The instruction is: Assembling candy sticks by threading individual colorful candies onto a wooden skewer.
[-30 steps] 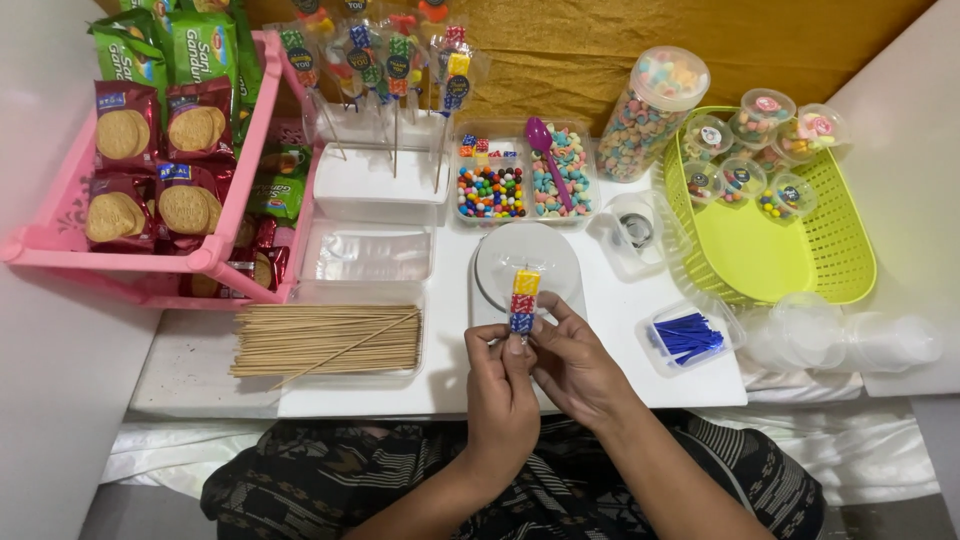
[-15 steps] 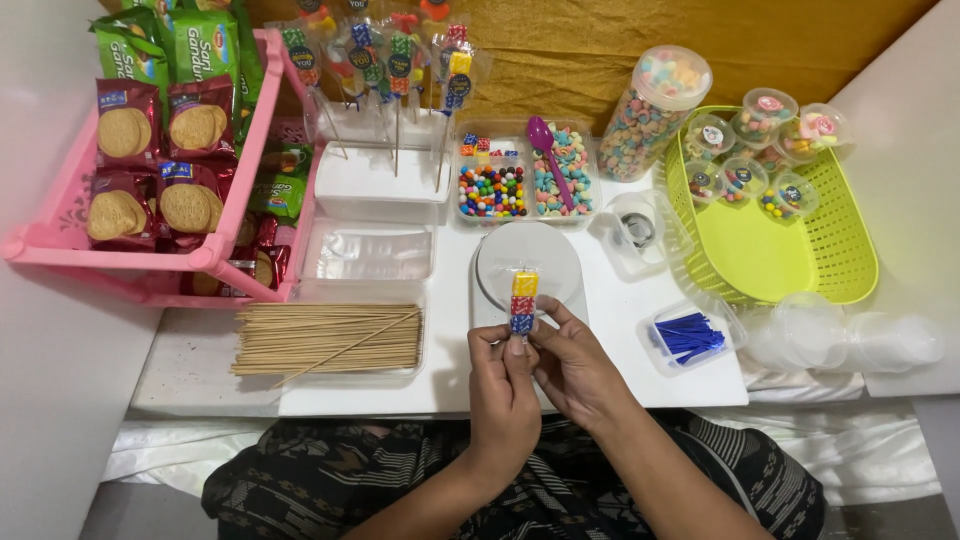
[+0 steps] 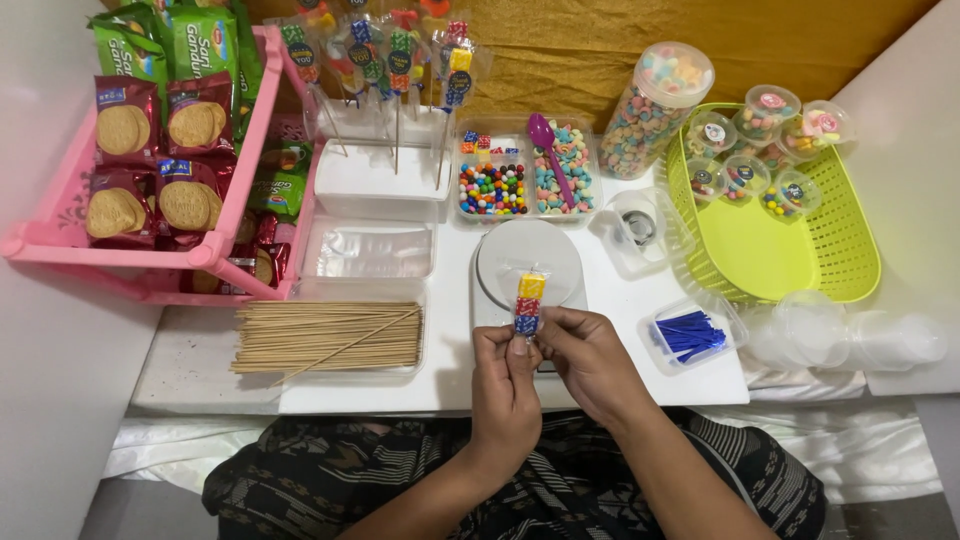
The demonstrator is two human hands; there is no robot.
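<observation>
Table (image 3: 200, 370): white, low, its top flat under even, soft light.
Back wall: covered by a mustard-yellow cloth (image 3: 600, 50) — wrinkled.
Side walls: plain white panels (image 3: 40, 400) left and right.
Below: a white sheet (image 3: 850, 460) — creased.

Bundle of thin wooden skewers (image 3: 328, 337) left of round white plastic scale (image 3: 528, 263); woven green plastic basket (image 3: 800, 262) right; divided clear candy tray (image 3: 522, 180) behind scale; pink plastic rack (image 3: 150, 250) far left
</observation>
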